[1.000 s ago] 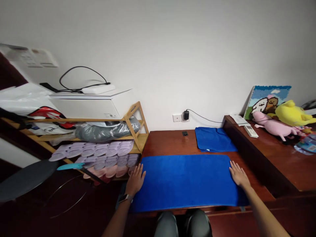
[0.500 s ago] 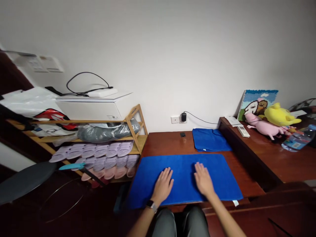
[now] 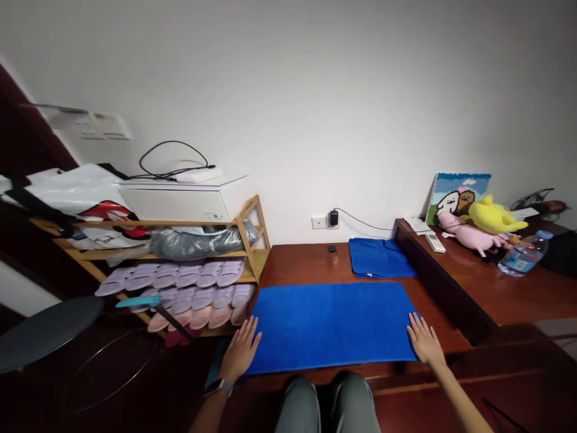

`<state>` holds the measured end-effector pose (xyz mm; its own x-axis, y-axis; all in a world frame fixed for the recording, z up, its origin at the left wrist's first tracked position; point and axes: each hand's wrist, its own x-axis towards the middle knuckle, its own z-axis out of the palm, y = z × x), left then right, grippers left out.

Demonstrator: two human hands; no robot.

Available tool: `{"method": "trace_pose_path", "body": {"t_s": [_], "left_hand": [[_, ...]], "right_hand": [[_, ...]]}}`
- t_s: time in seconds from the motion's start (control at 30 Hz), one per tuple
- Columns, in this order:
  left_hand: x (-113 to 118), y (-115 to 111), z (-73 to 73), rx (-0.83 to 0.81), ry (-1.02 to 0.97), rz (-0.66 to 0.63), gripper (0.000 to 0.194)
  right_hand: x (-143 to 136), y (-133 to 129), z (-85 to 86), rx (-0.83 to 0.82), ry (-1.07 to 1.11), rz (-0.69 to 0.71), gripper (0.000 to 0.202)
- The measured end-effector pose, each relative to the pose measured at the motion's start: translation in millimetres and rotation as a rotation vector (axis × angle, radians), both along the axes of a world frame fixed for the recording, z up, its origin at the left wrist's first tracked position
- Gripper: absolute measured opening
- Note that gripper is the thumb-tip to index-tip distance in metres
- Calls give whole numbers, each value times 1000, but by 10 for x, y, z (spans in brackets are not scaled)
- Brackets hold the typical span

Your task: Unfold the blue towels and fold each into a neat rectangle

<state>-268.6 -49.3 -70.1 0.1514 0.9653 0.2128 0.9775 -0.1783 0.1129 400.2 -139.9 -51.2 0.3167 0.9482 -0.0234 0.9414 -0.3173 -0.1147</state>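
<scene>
Hands (image 3: 240, 352) (image 3: 424, 341) — flat, outspread, empty — at sides of blue cloth (image 3: 331, 328); folded cloth (image 3: 382, 258) beyond, rack (image 3: 258, 262) leftward.

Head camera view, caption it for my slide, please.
Left hand and right hand at opposite ends of a spread blue cloth, a second blue cloth behind it on the desk.

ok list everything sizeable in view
desk: 1, brown, centre
spread cloth: 1, blue, centre
folded cloth: 1, blue, behind
plush toys: 2+, pink/yellow, right
picture: 1, multicoloured, right
bottle: 1, clear, right
rack: 1, tan, left
slippers: many, lilac/pink, rack
bundle: 1, grey, rack
box: 1, white, atop rack
bag: 1, white/red, left
left hand: 1, bare, cloth's left edge
right hand: 1, bare, cloth's right edge
legs: 2, grey-clad, bottom
</scene>
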Motion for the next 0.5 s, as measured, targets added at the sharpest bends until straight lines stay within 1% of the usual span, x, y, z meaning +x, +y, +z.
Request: {"method": "trace_pose_path", "body": {"t_s": [0.07,0.13,0.23,0.3,0.37,0.4,0.5], "left_hand": [[-27,-26,25,4,7,-5,66],[35,-48,60,20,23,-4,66],[167,-70,105,75,37,-18,63],[304,-58,140,116,18,-53,60],[532,0,199,140,-20,-104,59],[689,51,239,143,-37,-133,58],[1304,281,367,127,-61,-228,56]], "right_hand": [[112,-32,-34,33,21,10,67],[80,-16,-57,58,41,2,66],[-103,79,-65,94,71,0,67],[-300,193,-27,134,90,40,69],[-579,357,64,166,116,115,70],[-750,458,126,172,132,159,70],[-1356,817,317,171,174,295,69]]}}
